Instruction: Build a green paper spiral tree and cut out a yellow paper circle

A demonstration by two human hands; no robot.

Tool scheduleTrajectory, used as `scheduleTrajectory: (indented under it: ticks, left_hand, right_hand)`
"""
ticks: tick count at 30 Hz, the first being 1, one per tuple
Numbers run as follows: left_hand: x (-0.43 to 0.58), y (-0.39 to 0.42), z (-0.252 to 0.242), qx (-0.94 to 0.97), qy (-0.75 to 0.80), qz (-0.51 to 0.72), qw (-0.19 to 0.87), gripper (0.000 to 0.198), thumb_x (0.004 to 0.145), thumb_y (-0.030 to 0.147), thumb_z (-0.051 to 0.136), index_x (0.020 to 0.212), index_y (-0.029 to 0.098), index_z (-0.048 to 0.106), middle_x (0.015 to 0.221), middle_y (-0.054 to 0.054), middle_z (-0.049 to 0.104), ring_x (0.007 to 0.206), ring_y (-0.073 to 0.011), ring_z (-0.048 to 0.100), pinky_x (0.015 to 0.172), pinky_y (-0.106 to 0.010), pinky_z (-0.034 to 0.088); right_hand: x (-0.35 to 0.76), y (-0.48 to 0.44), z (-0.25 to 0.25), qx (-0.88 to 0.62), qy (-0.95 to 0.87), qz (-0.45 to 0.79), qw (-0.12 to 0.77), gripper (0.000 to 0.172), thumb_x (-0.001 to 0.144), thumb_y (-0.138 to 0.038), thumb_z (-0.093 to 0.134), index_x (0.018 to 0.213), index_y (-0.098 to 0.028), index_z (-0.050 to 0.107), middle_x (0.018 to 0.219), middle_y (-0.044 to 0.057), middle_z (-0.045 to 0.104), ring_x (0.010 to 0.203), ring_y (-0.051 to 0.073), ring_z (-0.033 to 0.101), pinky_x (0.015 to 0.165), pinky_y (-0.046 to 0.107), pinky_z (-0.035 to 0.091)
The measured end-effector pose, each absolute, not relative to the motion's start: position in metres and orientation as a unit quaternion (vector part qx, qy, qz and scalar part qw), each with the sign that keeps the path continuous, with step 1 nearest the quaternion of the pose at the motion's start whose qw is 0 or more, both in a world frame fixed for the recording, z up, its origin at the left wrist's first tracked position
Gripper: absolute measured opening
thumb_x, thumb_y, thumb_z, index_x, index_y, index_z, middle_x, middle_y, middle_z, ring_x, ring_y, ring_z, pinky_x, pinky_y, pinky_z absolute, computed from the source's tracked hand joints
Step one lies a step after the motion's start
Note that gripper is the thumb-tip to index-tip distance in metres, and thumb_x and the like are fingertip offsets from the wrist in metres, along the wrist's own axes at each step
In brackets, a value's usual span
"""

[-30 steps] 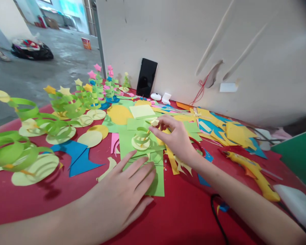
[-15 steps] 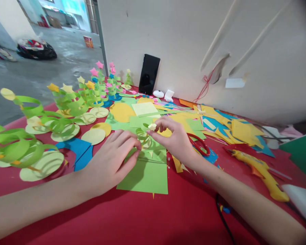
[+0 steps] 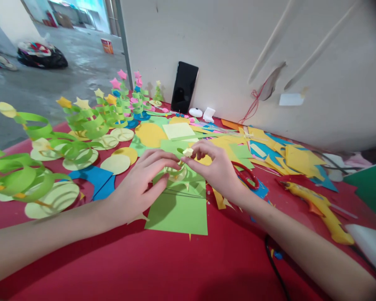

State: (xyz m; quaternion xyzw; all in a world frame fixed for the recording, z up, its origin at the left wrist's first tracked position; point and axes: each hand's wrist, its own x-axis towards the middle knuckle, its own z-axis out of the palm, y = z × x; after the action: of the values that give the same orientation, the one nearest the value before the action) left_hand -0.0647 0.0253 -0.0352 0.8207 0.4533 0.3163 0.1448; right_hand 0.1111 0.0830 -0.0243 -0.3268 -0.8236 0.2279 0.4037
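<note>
In the middle of the head view, a pale yellow paper star [image 3: 188, 152] tops a small green paper spiral tree. Its pale round base [image 3: 178, 173] rests over green paper sheets [image 3: 178, 215], and the spiral is mostly hidden by my fingers. The thumb and index finger of my right hand [image 3: 217, 168] pinch the star. From the left, my left hand [image 3: 141, 179] reaches over the spiral with fingers stretched and thumb apart. Its fingertips are close to the spiral; whether they touch it is unclear.
Several paper spiral trees with stars [image 3: 82, 103] stand at left beside pale paper discs [image 3: 115, 164]. Yellow and blue scraps [image 3: 301, 161], red-handled scissors [image 3: 253, 182] and a yellow glue gun [image 3: 326, 211] lie right. A phone [image 3: 184, 88] leans on the wall. A black cable [image 3: 274, 267] crosses the front.
My left hand has moved up and right, its fingertips now over the spiral near the star. My right hand keeps its pinch on the star. The camera view has shifted slightly.
</note>
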Motion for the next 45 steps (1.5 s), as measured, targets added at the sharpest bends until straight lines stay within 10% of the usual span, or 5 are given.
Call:
scheduleTrajectory:
  ticks: [45]
  left_hand:
    - [-0.0676,0.0279,-0.0427,0.832,0.435,0.312,0.145,0.031,0.083,0.006,0.037,0.108,0.020,0.050,0.113,-0.003,0.052,0.112,-0.0191,0.039,0.093,-0.034,0.036]
  right_hand:
    - [0.1144,0.0861,-0.0161,-0.355,-0.806,0.288,0.375,0.004,0.073,-0.019,0.063,0.073,-0.015,0.061,0.073,0.000,0.056,0.068,0.011,0.050,0.062,0.024,0.039]
